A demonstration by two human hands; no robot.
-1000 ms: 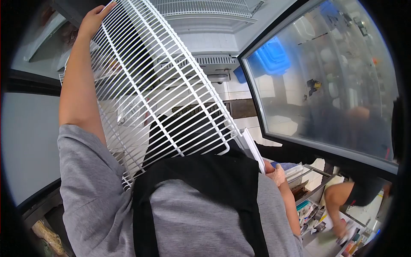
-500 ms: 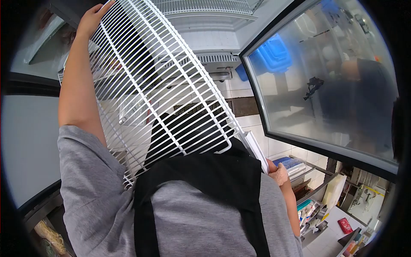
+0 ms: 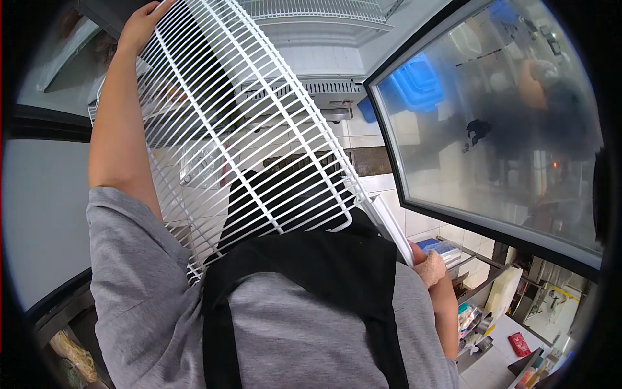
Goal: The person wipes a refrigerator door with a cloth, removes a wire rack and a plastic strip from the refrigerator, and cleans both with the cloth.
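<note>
A white wire shelf [image 3: 259, 123] slants across my front, its near end against my black apron [image 3: 304, 253]. At the far upper left my left hand [image 3: 139, 29] is closed on the shelf's edge; some of its fingertips are cut off by the view. A white plastic strip [image 3: 391, 228] runs along the shelf's right edge. At the strip's lower end, my right hand [image 3: 420, 253] is closed around a pinkish-beige cloth [image 3: 432, 269], with the cloth against or right beside the strip. Part of its fingers is hidden by the cloth.
To the right a framed glass door [image 3: 479, 129] stands open, a blue tub [image 3: 414, 81] showing through it. Ahead is a white fridge interior with another wire shelf [image 3: 317, 10]. A metal rack [image 3: 483, 279] with goods stands at lower right. On the floor lies a red packet [image 3: 519, 344].
My right hand and the cloth have shifted slightly outward to the right along the strip. My left hand stays on the shelf, which has barely moved. The dim shapes in the glass door have changed.
</note>
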